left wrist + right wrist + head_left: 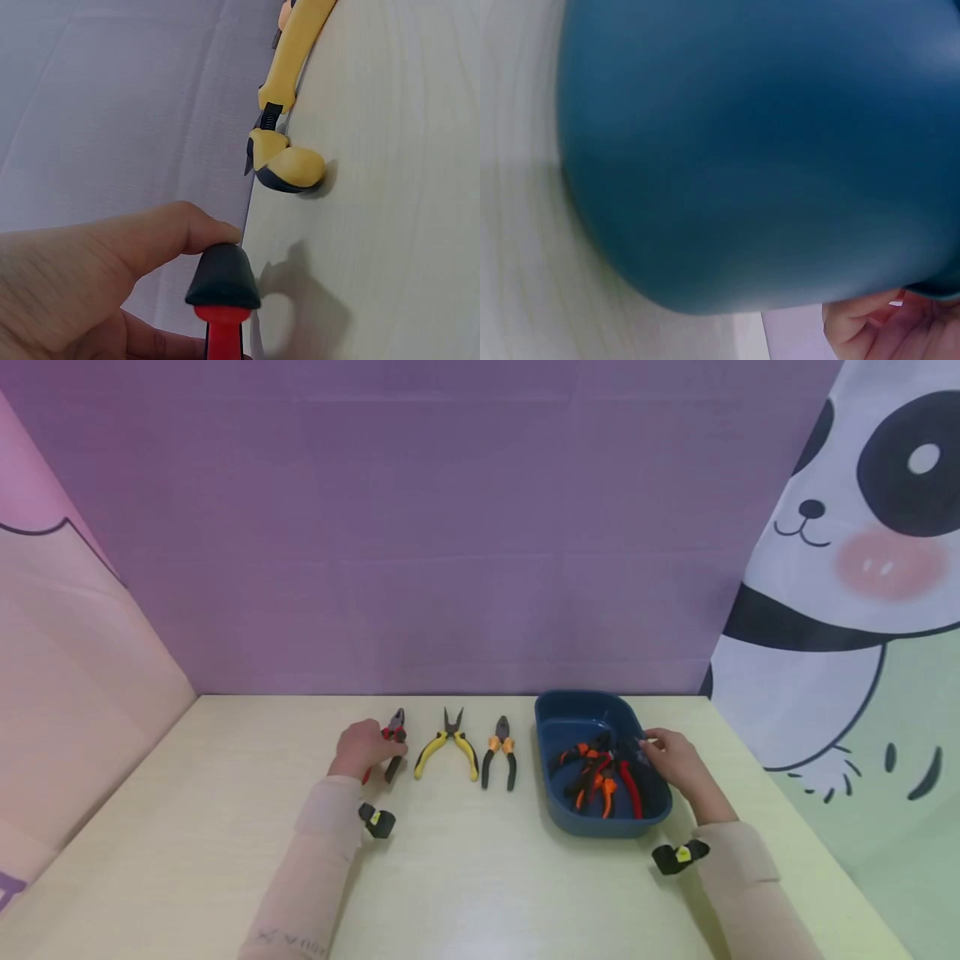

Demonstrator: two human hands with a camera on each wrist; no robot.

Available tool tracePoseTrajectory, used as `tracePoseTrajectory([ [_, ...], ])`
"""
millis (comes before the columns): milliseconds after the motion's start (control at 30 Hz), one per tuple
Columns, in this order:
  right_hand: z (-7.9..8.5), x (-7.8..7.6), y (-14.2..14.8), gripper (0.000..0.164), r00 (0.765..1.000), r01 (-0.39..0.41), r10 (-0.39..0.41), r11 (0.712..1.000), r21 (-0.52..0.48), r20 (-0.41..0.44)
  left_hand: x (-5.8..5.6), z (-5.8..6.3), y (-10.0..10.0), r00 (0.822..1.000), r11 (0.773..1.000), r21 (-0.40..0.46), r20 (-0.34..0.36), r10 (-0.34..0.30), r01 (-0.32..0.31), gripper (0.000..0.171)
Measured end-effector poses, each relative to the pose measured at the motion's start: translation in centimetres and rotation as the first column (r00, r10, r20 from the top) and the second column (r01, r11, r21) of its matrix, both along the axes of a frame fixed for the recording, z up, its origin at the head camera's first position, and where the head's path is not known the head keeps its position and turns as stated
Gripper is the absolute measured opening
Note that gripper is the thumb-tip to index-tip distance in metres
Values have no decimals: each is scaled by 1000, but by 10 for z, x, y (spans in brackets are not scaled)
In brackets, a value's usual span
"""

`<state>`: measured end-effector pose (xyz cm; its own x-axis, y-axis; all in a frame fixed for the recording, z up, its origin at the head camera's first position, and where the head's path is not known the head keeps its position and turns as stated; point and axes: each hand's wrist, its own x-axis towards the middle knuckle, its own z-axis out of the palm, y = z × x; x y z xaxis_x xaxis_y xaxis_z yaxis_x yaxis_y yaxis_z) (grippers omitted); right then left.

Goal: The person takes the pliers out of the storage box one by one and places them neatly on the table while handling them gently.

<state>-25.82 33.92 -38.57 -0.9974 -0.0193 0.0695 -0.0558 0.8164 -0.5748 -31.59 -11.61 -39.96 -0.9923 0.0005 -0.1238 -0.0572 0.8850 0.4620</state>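
My left hand (362, 748) holds a pair of red-and-black pliers (397, 723) at the left end of a row, its jaws pointing away from me. In the left wrist view, my thumb lies against the dark end of a red handle (223, 279). To the right of it lie long-nose pliers with yellow-and-black handles (467, 753), spread apart, and pliers with orange-and-black handles (512, 760). At the right side of a blue plastic basin (592, 828), my right hand (675, 762) grips the rim with thumb and fingers. The right wrist view is mostly filled by the basin's outer wall (757, 165).
Inside the basin several pliers lie heaped, among them a red-handled pair (632, 790) and an orange-and-black pair (608, 795). The pale wooden table (480, 893) ends at a purple backdrop (450, 527). A panda-printed wall panel (810, 693) stands on the right.
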Motion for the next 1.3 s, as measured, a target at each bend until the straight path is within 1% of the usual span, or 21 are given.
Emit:
tracePoseTrajectory([
  [100,0,0,0,38,1000,2,-2,1000,3,0,-2,-1,2,1000,1000,2,-3,2,-2,34],
  [333,-1,0,0,38,1000,2,-2,1000,9,-4,-5,-2,8,1000,1000,8,21,17,-17,34],
  [533,-1,-1,0,38,1000,2,-2,1000,13,-3,-9,-4,12,1000,1000,0,20,19,-19,33],
  [767,-2,-2,0,38,1000,4,-4,1000,10,-3,-16,-11,16,1000,1000,-29,-18,5,-5,32],
  [833,-2,-2,0,38,1000,6,-6,1000,11,-4,-17,-12,17,1000,999,-42,-20,1,-2,32],
  [1167,-5,-3,1,38,1000,3,-3,1000,4,-7,-18,-9,23,1000,997,-77,11,22,-21,33],
  [1300,-5,-3,1,38,1000,8,-8,1000,1,-3,-19,-10,26,999,996,-81,15,41,-40,32],
])
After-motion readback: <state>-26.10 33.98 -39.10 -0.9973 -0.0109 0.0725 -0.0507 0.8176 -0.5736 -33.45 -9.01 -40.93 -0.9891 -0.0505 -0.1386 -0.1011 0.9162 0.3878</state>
